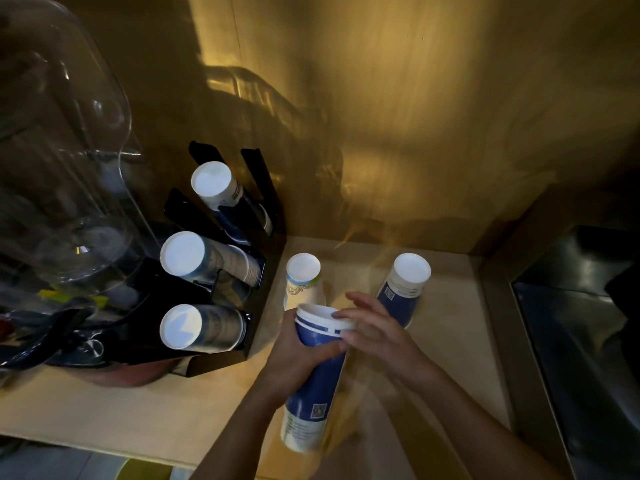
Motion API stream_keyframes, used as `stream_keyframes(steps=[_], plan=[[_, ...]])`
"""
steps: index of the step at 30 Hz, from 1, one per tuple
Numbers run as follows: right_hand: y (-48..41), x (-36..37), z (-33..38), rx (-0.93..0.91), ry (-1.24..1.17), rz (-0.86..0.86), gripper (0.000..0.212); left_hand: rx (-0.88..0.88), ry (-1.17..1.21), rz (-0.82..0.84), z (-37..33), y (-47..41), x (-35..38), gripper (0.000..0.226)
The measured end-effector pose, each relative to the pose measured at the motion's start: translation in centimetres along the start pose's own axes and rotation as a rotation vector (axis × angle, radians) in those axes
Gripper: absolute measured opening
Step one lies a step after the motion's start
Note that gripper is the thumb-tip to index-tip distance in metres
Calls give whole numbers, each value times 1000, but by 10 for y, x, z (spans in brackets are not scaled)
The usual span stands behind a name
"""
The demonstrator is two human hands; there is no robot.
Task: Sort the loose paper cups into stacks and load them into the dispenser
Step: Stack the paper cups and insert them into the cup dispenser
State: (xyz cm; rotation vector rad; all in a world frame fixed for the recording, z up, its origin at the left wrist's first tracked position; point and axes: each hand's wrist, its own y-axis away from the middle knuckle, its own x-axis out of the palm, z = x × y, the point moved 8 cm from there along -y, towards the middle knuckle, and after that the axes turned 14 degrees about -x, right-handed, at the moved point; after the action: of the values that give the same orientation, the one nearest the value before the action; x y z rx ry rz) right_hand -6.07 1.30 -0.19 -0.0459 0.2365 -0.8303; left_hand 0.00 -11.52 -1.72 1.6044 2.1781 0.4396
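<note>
Left hand [298, 355] is wrapped around the upper part of a tall blue stack [317, 379] standing on the counter [138, 407], while the right hand [372, 329] lies loosely, fingers spread, against its top rim, gripping nothing. Held only high up, the stack could bow or slip apart when lifted. Swinging it toward the dispenser [259, 244] could topple the white cup [303, 282] just behind; the blue cup [403, 289] stands farther right.

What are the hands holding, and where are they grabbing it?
The left hand grips a stack of blue and white paper cups around its upper part, just below the rim. The right hand touches the rim.
</note>
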Motion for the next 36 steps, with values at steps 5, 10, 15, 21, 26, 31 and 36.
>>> stream_keyframes(steps=[5, 10, 15, 21, 26, 31, 36], plan=[[-9, -7, 11, -36, 96, 37, 14, 53, -11, 1, -7, 6, 5, 69], [-15, -7, 14, -47, 136, 28, 21, 40, 43, 23, -9, 4, 0, 70], [-25, -42, 31, -54, 161, -230, 27, 9, -13, 50, 7, 7, -2, 68], [-29, -83, 47, -85, 118, -447, 26, -84, 55, 13, 37, 7, -18, 70], [-22, -82, 27, 56, -76, -568, 29, -80, 96, -101, 43, 9, -31, 83], [-9, -60, -2, 268, -428, -576, 21, -9, 49, -153, 39, 11, -30, 92], [2, -36, -21, 485, -666, -525, 12, 146, -110, 9, 16, 18, -12, 111]])
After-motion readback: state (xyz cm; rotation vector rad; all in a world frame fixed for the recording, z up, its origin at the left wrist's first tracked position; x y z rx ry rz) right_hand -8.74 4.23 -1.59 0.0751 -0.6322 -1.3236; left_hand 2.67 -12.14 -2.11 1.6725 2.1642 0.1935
